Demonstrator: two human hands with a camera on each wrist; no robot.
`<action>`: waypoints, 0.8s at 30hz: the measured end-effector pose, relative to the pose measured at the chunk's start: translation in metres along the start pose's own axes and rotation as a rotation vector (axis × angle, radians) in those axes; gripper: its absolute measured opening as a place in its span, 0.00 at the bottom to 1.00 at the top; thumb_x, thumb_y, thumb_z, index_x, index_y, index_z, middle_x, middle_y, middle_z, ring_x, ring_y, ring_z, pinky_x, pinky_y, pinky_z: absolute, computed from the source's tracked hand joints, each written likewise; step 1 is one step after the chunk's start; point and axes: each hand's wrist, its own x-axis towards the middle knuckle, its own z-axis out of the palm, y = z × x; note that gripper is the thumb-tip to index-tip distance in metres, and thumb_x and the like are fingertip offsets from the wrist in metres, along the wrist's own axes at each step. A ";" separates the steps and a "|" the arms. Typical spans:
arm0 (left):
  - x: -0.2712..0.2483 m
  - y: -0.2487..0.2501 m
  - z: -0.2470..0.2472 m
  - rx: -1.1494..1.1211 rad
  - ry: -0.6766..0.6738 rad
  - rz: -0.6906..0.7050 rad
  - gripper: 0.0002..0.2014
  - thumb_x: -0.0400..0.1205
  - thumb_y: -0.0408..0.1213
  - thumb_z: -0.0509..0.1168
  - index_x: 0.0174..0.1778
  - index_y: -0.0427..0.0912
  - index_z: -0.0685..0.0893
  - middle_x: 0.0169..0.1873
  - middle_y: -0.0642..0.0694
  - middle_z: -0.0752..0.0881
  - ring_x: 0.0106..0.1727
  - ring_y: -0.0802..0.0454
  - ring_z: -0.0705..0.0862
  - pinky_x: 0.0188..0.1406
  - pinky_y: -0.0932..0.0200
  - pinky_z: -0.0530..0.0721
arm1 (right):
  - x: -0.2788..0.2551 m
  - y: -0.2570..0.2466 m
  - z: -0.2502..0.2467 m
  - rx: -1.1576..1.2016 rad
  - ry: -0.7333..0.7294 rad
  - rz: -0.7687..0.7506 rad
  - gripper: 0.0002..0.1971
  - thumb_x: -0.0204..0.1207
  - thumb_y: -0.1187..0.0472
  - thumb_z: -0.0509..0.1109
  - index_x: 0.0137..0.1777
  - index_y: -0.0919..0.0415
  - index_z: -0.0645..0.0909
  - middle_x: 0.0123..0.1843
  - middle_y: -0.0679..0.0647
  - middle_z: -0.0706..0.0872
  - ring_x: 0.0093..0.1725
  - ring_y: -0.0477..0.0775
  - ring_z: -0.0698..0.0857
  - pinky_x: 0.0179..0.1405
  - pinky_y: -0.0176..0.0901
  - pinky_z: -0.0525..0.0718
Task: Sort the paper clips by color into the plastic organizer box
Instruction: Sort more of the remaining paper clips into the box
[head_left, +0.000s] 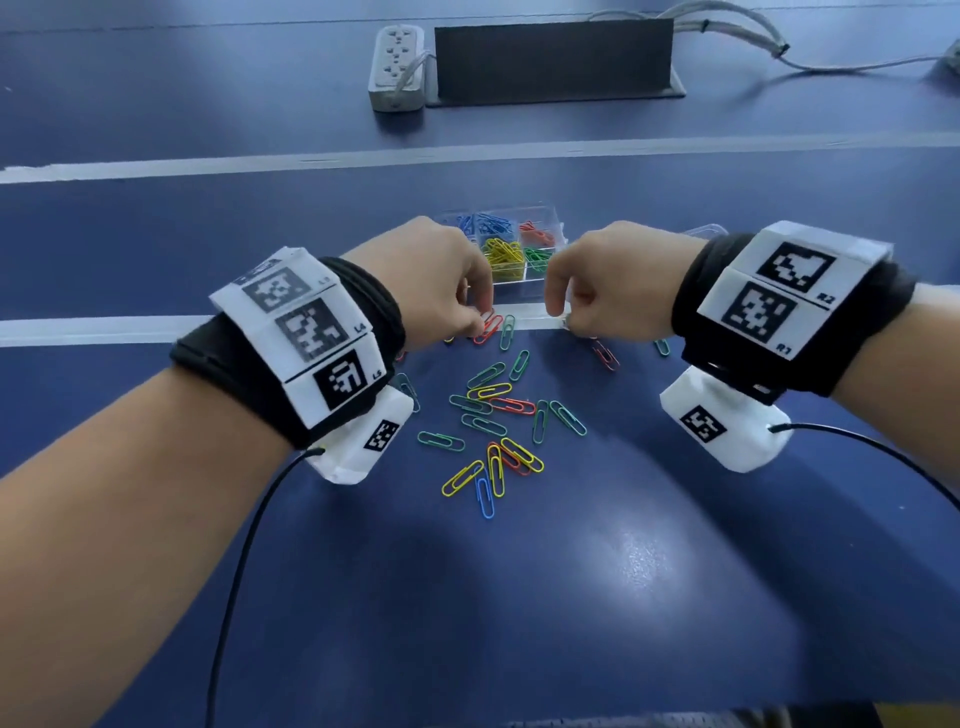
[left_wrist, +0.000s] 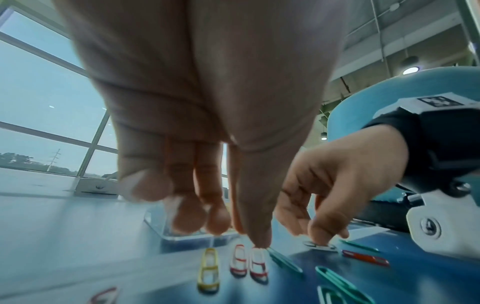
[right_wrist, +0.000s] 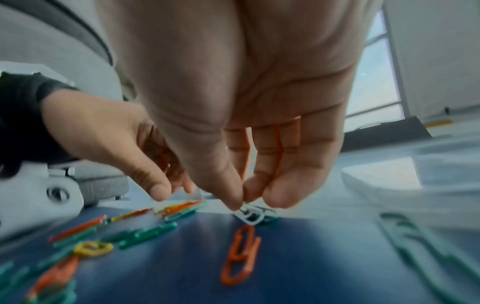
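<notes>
The clear organizer box (head_left: 551, 218) stands beyond both hands, with blue, red, yellow and green clips in separate compartments. Loose clips (head_left: 493, 415) of several colours lie scattered on the blue table in front of it. My left hand (head_left: 480, 325) (left_wrist: 252, 240) is curled down, thumb and forefinger pinching the end of a red paper clip (head_left: 491, 327) (left_wrist: 258, 265) that lies flat. Beside it lie a second red clip (left_wrist: 237, 259) and a yellow one (left_wrist: 207, 269). My right hand (head_left: 563, 321) (right_wrist: 241, 203) pinches a white paper clip (right_wrist: 249, 216) (left_wrist: 320, 245) at the table surface.
A power strip (head_left: 397, 67), a black block (head_left: 556, 60) and cables lie at the far edge. White tape lines (head_left: 311, 161) cross the table. The box's clear lid (head_left: 706, 231) (right_wrist: 415, 185) lies to the right. An orange-red clip (right_wrist: 241, 255) sits just behind my right fingers.
</notes>
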 end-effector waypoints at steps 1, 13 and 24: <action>-0.001 0.002 0.001 -0.002 0.001 0.020 0.04 0.75 0.40 0.71 0.44 0.48 0.89 0.31 0.53 0.84 0.24 0.68 0.78 0.28 0.69 0.75 | -0.001 -0.001 -0.002 0.048 -0.001 0.008 0.07 0.72 0.62 0.66 0.45 0.47 0.80 0.31 0.41 0.75 0.41 0.53 0.76 0.45 0.38 0.74; 0.014 0.024 0.003 0.245 -0.107 0.170 0.06 0.71 0.34 0.71 0.40 0.50 0.89 0.29 0.55 0.76 0.47 0.42 0.84 0.52 0.48 0.84 | -0.005 0.002 -0.005 -0.069 0.019 0.037 0.08 0.71 0.62 0.70 0.47 0.52 0.87 0.39 0.51 0.87 0.47 0.56 0.83 0.49 0.39 0.80; -0.007 0.022 -0.003 -0.088 -0.006 0.136 0.13 0.73 0.31 0.65 0.50 0.50 0.84 0.29 0.52 0.87 0.27 0.70 0.79 0.28 0.81 0.72 | -0.008 0.006 -0.006 0.004 -0.014 0.009 0.14 0.71 0.62 0.70 0.53 0.43 0.84 0.45 0.51 0.88 0.47 0.55 0.83 0.47 0.41 0.80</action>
